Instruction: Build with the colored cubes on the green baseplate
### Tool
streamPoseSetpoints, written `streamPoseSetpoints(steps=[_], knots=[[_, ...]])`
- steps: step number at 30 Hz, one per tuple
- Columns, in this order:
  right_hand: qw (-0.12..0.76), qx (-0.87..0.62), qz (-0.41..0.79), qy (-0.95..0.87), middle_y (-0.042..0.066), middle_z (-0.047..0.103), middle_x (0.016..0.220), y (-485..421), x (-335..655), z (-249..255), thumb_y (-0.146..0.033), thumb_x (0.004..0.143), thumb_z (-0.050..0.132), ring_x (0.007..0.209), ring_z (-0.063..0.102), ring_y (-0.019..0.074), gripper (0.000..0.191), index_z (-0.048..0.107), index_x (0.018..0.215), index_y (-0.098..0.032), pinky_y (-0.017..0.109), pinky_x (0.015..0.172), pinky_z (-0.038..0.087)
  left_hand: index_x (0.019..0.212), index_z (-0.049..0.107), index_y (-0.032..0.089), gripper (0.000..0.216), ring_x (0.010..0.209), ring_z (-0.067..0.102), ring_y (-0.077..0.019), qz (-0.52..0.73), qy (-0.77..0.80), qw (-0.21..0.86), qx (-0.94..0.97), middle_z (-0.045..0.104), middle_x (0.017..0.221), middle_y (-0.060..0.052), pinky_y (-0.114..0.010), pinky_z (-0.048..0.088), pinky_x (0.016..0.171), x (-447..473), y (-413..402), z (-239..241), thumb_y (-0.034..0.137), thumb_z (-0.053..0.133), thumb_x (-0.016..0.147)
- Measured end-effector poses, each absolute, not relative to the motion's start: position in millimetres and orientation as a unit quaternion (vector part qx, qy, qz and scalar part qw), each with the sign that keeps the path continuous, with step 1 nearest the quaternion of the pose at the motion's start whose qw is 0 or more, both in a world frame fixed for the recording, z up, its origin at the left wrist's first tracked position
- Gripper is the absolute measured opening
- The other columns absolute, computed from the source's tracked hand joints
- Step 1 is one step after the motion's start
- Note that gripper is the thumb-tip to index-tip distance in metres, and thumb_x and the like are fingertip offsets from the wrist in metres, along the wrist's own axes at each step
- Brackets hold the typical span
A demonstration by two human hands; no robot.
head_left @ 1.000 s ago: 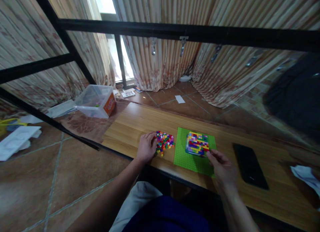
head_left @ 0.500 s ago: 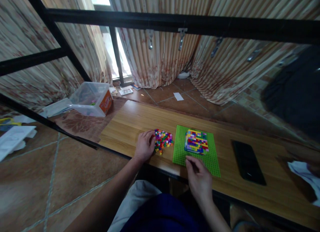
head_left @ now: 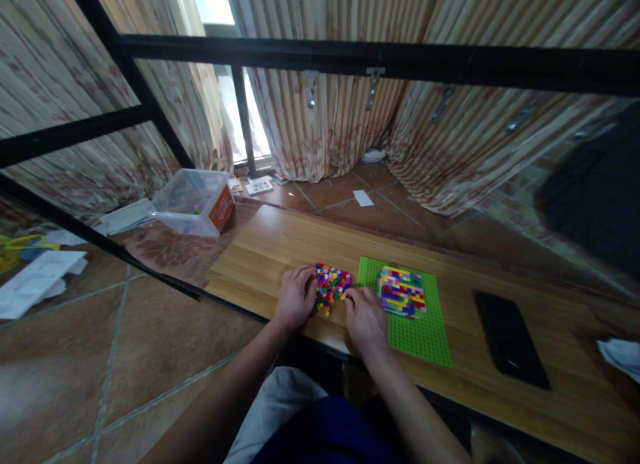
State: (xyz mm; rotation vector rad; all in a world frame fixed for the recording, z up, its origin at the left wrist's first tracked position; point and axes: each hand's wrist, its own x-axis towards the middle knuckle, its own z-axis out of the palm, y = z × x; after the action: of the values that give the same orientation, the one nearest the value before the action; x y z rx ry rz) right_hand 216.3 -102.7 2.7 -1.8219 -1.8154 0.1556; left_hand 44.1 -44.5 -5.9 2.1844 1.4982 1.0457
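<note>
While the left hand [head_left: 296, 296] rests half-curled at the near-left edge of a heap of small multicoloured plastic bricks [head_left: 333, 284], the right hand [head_left: 367, 321] has thumb and fingers drawn together at the heap's right edge. Can't tell if either grips a brick; fingertips too small to read. Heap sits between the hands, loose on the brown wood-grain desk [head_left: 280, 237]. Just right of the right hand: square green studded baseplate [head_left: 420, 341], carrying a multicoloured rectangular brick block [head_left: 401, 291]. Done: block stands clear of the plate, looks several layers high. Left: top is patchy, so the upper layer looks incomplete; plenty of bricks unplaced. Black flat rectangular phone-like slab [head_left: 513, 337] lies farther right of the right hand, untouched.
</note>
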Motion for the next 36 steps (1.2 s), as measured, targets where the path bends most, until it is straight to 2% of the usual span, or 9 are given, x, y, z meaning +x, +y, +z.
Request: streamPoseSetpoints(steps=[6,10,19,26,36], knots=[[0.248,-0.691,0.052,-0.677,0.009,0.065,0.089,-99.3,211.4,4.5,-0.017,0.093,0.042,0.088,0.056,0.0236,0.026,0.067,0.089,-0.022,0.035,0.079,0.042,0.111,0.064,0.020,0.023,0.109,0.063,-0.0226,0.363,0.518,0.144,0.761,0.070,0.115,-0.008,-0.043,0.049,0.098,43.6,-43.9,-7.1,0.022,0.051,0.092],[0.290,-0.678,0.069,-0.671,0.008,0.066,0.090,-103.2,210.3,9.7,-0.016,0.092,0.040,0.088,0.058,0.0222,0.028,0.067,0.090,-0.022,0.034,0.081,0.043,0.111,0.064,0.020,0.023,0.109,0.063,-0.0228,0.361,0.519,0.148,0.761,0.070,0.116,-0.008,-0.043,0.049,0.098,43.0,-43.8,-6.3,0.022,0.052,0.092],[0.431,-0.681,0.162,-0.569,0.007,0.071,0.100,-159.2,246.9,25.3,-0.039,0.094,0.046,0.094,0.065,0.0207,0.029,0.071,0.095,-0.024,0.035,0.085,0.049,0.111,0.063,0.021,0.023,0.111,0.062,-0.0232,0.357,0.518,0.153,0.762,0.069,0.116,-0.008,-0.044,0.048,0.100,42.9,-43.5,-6.7,0.024,0.050,0.092],[0.432,-0.783,0.136,-0.426,0.010,0.073,0.101,-177.2,310.3,21.2,-0.050,0.085,0.057,0.093,0.067,0.0247,0.035,0.072,0.095,-0.021,0.039,0.085,0.049,0.110,0.063,0.020,0.023,0.108,0.063,-0.0228,0.355,0.515,0.148,0.766,0.070,0.115,-0.008,-0.043,0.048,0.099,43.1,-43.9,-3.6,0.025,0.050,0.093],[0.471,-0.782,0.139,-0.384,0.012,0.075,0.096,-160.6,323.8,12.1,-0.056,0.078,0.064,0.084,0.069,0.0235,0.047,0.070,0.105,-0.017,0.037,0.079,0.051,0.109,0.064,0.021,0.023,0.108,0.063,-0.0227,0.353,0.516,0.145,0.767,0.070,0.113,-0.008,-0.043,0.048,0.098,43.2,-44.2,-2.8,0.025,0.049,0.093]])
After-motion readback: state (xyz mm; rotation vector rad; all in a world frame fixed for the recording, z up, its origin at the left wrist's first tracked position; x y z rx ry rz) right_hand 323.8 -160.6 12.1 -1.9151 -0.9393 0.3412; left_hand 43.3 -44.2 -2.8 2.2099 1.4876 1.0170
